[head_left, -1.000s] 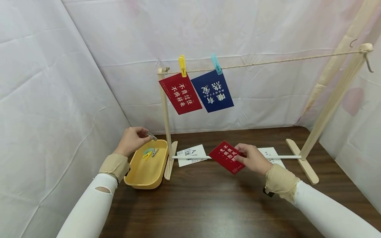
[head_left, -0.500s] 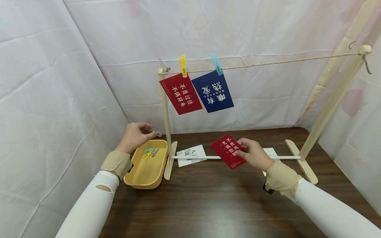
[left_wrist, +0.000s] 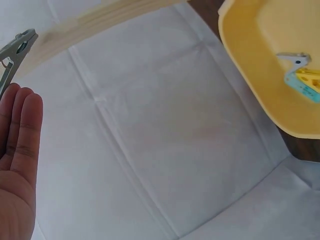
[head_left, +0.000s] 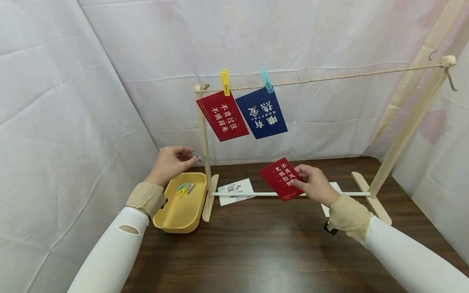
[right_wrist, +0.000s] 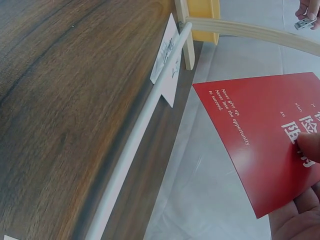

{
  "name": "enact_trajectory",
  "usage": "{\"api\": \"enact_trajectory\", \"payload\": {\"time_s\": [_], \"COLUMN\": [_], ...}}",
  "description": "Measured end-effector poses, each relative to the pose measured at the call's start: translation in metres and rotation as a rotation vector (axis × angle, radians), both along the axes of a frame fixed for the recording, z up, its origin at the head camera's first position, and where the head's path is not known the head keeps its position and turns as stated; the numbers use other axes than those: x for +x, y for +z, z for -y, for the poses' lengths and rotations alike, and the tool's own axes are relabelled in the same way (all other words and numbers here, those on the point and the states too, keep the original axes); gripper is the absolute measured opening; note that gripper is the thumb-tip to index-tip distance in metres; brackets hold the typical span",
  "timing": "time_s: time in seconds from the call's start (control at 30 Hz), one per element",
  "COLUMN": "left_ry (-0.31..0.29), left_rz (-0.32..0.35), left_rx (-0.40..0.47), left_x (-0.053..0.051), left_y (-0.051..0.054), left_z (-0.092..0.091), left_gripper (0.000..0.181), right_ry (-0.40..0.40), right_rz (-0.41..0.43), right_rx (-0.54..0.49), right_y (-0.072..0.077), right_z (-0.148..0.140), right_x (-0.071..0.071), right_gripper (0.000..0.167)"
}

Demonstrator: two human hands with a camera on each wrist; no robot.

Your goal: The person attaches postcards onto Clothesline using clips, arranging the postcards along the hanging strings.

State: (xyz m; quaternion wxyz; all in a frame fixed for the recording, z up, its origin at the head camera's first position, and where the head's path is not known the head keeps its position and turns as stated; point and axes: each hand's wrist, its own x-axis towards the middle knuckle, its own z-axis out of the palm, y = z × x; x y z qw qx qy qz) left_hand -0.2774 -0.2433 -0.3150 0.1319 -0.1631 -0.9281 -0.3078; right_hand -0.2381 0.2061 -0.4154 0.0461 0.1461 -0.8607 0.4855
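Note:
My left hand (head_left: pixel 171 163) pinches a grey clothespin (head_left: pixel 197 156) above the back of the yellow basket (head_left: pixel 159 223), close to the stand's left post. In the left wrist view the clothespin (left_wrist: pixel 18 50) juts out past the fingertips. My right hand (head_left: pixel 316 183) holds a red card (head_left: pixel 281 179) with white characters by its right side, the thumb on its face. It is above the white crossbar (head_left: pixel 261 194). From the rope (head_left: pixel 315 81) hang a red card (head_left: pixel 223 116) under a yellow clothespin (head_left: pixel 225 82) and a blue card (head_left: pixel 261 113) under a light blue clothespin (head_left: pixel 266 80).
Several clothespins (head_left: pixel 181 191) lie in the basket. One white card (head_left: pixel 236 191) rests under the crossbar's left part; another white card (head_left: pixel 325 209) is partly hidden behind my right hand. The wooden right post (head_left: pixel 406 130) rises from its foot (head_left: pixel 371 199) on the brown table (head_left: pixel 234 252).
My left hand has moved up and to the right with the clothespin, towards the left post. My right hand has lifted the red card a little higher. The hanging cards stay in place.

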Motion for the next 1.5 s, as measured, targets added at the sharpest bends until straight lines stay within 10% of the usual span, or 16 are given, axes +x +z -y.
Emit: {"api": "enact_trajectory", "payload": {"time_s": [1.5], "left_ry": [-0.160], "left_rz": [-0.080], "left_rx": [0.044], "left_x": [-0.001], "left_y": [0.063], "left_z": [-0.064], "left_gripper": [0.030], "right_ry": [-0.063], "right_rz": [-0.093], "right_rx": [-0.092], "right_y": [0.056], "right_z": [-0.010], "right_x": [-0.010], "right_gripper": [0.024]}}
